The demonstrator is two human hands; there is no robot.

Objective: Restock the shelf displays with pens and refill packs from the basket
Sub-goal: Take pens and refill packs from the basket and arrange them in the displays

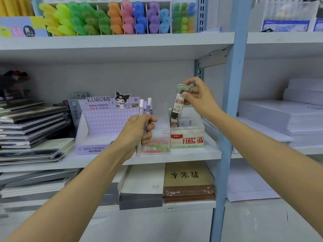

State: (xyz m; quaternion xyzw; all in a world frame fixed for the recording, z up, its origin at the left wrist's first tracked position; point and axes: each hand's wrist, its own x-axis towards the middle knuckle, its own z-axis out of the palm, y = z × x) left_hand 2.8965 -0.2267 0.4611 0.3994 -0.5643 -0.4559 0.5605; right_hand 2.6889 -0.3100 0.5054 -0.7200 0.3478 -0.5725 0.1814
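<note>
My left hand (139, 132) grips a small bunch of slim pastel refill tubes (142, 109), held upright in front of the middle shelf. My right hand (198, 96) pinches the green-capped top of a dark lead refill pack (178, 104) and holds it just above a white and green display box (187, 139) marked 100 and 2B 0.7. Another refill pack (173, 122) stands inside that box. A purple Kuromi display box (103, 123) stands to the left, its tray looking bare. The basket is out of view.
A clear acrylic holder (160, 144) sits between the two boxes. Stacked notebooks (33, 130) fill the shelf's left. A blue upright post (230, 102) stands just right of my right hand. Highlighters (104, 18) line the shelf above; paper stacks (288, 117) lie at right.
</note>
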